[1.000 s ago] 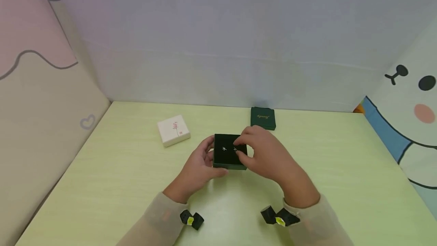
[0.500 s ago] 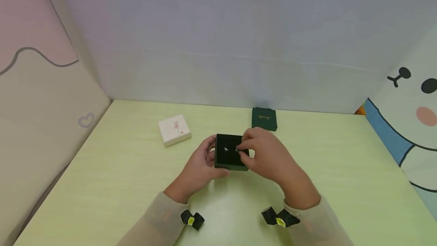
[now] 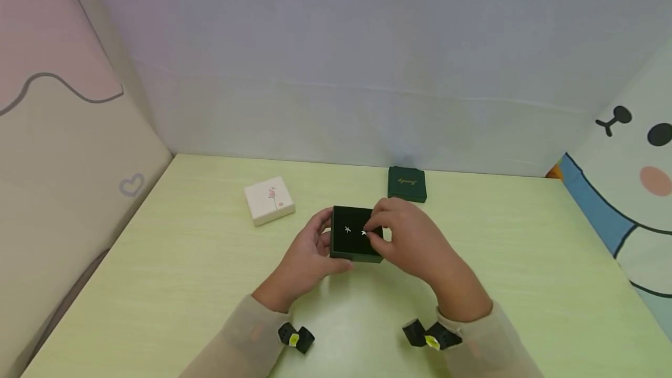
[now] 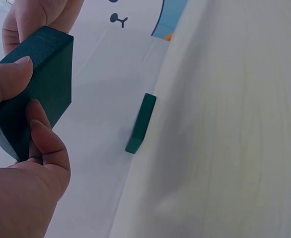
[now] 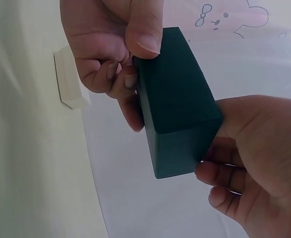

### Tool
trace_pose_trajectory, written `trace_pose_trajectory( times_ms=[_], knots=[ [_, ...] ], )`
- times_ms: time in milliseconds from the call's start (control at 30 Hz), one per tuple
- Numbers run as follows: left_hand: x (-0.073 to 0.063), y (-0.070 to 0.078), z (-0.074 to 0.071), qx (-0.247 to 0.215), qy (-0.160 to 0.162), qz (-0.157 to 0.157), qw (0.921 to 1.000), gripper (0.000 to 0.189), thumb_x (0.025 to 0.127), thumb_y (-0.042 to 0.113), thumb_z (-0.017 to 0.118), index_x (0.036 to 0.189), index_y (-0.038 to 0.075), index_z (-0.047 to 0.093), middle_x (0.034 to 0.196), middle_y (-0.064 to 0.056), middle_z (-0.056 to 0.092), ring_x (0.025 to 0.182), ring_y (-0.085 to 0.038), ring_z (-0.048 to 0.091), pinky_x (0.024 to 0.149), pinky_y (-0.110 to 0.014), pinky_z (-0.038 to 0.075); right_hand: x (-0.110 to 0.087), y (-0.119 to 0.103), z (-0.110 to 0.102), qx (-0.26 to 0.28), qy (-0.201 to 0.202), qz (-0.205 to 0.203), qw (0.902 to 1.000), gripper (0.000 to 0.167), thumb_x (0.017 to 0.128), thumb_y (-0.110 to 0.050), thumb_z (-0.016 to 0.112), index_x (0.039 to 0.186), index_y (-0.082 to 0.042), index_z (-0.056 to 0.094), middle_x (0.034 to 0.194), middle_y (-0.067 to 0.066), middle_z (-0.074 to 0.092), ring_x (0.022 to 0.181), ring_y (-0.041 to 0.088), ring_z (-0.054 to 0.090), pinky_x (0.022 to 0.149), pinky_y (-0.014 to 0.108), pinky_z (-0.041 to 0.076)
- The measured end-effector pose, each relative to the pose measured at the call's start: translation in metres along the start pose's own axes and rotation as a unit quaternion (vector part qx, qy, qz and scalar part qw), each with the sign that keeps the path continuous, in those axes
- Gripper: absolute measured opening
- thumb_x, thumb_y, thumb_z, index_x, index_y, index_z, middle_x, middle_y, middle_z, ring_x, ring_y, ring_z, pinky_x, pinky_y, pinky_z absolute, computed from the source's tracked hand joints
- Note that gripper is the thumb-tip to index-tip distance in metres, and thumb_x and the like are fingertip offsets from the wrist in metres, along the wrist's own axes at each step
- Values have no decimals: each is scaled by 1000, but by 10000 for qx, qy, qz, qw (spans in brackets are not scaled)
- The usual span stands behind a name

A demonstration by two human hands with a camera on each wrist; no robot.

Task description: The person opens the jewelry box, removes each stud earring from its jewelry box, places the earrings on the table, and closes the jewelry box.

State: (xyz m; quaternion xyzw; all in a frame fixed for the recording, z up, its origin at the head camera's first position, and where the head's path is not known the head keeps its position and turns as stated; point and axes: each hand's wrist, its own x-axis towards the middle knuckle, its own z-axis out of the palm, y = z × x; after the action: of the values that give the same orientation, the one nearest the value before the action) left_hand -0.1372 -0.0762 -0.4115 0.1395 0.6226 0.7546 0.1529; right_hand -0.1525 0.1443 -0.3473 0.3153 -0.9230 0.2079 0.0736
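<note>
My left hand [image 3: 307,258] grips a dark green jewelry box [image 3: 349,247] by its left side, thumb along the near edge, held up off the table. Its black inner pad faces up and bears two small silvery star-shaped earrings, a left earring [image 3: 347,230] and a right earring [image 3: 363,233]. Over the box's right part, my right hand [image 3: 412,241] pinches the right earring between thumb and forefinger. In both wrist views only the green outer sides of the box [image 4: 51,74] show, so the earrings are hidden there.
A green lid [image 3: 406,184] with gold lettering lies at the table's back edge. Further left sits a white box [image 3: 270,200] with a pink flower print. The pale table [image 3: 184,284] meets a white backdrop [image 3: 336,109] behind.
The right thumb and forefinger have closed in on the right earring. The box and both hands have shifted very slightly right in view, otherwise staying in place.
</note>
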Motion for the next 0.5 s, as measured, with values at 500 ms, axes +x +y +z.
trace_pose_trajectory(
  times_ms=[500],
  knots=[
    [0, 0, 0, 29, -6, -33, 10000, 103, 79, -19, 74, 162, 7, 18, 156, -15, 38, 127, -30, 55, 94, -32, 55, 1, 11, 5, 1026, -192, 415, 9937, 10, 88, -5, 77, 87, -15, 73, 93, -7, 61, 87, 17, 59, 81, 39, 54]
  ],
)
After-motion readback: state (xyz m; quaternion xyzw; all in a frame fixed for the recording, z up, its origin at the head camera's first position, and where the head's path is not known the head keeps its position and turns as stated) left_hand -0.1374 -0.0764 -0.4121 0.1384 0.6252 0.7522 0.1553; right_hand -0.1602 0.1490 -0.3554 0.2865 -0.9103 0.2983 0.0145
